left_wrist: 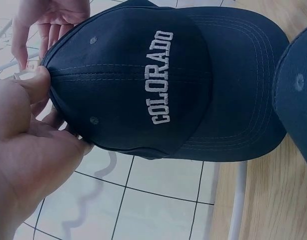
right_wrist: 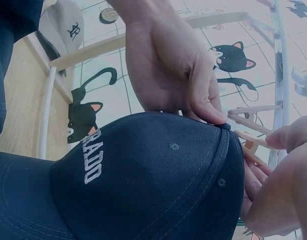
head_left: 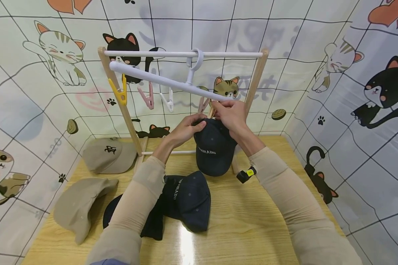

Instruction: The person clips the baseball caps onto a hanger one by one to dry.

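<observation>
A navy baseball cap (head_left: 213,138) hangs brim down in front of the rack, white "COLORADO" lettering on its front in the left wrist view. My left hand (head_left: 187,129) pinches the top of its crown between thumb and fingers. Just above the crown, my right hand (head_left: 233,116) pinches a light wooden-coloured clothespin (right_wrist: 251,142) under the right end of a white hanger bar (head_left: 172,84). The clothespin's tips are right at the cap's top edge in the right wrist view. The bar tilts down to the right, hooked on the rack's top rail (head_left: 232,55).
Yellow (head_left: 121,92), pink and white clothespins dangle from the bar. More navy caps (head_left: 194,202) lie on the wooden table (head_left: 248,228) under my left forearm. Two beige caps (head_left: 107,156) sit at the left. Wooden rack legs (head_left: 256,79) stand either side; a cat-print sheet hangs behind.
</observation>
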A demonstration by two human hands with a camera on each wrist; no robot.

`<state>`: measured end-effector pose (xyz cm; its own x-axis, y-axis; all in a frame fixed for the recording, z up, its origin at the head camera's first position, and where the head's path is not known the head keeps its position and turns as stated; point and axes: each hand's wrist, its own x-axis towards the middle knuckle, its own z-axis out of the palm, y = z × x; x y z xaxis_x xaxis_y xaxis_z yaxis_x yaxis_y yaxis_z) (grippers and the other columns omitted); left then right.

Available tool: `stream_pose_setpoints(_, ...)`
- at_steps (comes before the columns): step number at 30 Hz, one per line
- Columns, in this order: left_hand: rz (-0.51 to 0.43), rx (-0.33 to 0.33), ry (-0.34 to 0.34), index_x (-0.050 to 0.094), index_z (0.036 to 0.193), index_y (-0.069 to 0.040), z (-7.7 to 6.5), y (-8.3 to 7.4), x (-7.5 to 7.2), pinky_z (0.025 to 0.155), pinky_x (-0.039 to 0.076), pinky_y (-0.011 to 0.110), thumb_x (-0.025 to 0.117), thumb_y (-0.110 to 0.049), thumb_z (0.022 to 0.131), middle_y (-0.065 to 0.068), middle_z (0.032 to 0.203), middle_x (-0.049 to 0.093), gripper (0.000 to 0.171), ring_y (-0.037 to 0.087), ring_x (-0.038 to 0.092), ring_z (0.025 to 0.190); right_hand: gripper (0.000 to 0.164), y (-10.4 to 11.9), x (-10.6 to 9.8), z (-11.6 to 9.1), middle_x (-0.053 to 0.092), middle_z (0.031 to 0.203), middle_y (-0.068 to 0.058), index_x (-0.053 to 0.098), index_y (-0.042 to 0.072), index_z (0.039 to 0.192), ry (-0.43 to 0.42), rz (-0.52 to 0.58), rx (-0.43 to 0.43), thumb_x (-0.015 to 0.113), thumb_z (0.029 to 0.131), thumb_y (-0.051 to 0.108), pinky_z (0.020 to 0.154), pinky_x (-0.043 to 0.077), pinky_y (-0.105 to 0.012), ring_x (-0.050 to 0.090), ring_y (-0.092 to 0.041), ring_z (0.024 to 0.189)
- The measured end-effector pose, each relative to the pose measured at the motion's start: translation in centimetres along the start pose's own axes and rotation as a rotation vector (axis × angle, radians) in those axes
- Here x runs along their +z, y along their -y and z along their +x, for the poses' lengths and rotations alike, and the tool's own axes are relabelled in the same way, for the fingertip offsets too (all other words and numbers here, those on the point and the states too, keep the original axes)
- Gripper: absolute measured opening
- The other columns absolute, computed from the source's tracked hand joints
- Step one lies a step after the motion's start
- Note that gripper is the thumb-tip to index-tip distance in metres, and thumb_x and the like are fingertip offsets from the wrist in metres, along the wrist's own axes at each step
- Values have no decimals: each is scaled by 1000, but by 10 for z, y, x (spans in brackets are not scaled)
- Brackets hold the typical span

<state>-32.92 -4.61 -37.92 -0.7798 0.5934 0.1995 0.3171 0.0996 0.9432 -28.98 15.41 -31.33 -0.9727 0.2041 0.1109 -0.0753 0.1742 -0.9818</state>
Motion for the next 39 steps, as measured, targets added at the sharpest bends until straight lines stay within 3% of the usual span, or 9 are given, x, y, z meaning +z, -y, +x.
stream_pose_setpoints(10,2,-17,-48,59,154,5,4,1,-1,113,55,41,55,-16,120,25,147,66,41,29,66,130,37,-1,-2,3,74,113,-9,80,-3,122,13,-14,-19,79,107,31,86,69,-26,78,-5,80)
stream_pose_setpoints(17,6,14,-104,62,148,5,3,3,-1,104,54,33,59,-13,118,24,142,69,35,26,65,122,38,0,-2,2,73,125,-14,79,-4,121,33,-29,-22,80,106,31,84,68,-23,78,-5,81)
stream_pose_setpoints(26,-14,6,-114,61,152,5,4,7,-1,113,53,44,58,-15,119,25,148,66,38,30,63,130,37,0,-2,-1,73,125,-13,79,-2,121,45,-52,-6,80,106,33,86,67,-22,78,-6,85)
stream_pose_setpoints(30,-34,22,-122,59,154,5,4,6,-1,113,53,39,57,-14,119,25,155,64,40,27,63,133,38,-1,-3,0,74,123,-9,79,1,122,52,-81,-6,80,107,36,85,63,-22,78,-7,88)
stream_pose_setpoints(39,-62,49,-118,59,152,4,7,2,1,96,52,27,56,-14,120,19,139,66,37,18,62,113,36,-1,-6,-1,74,117,-6,82,2,117,59,-129,-27,81,106,37,82,58,-25,76,-10,91)
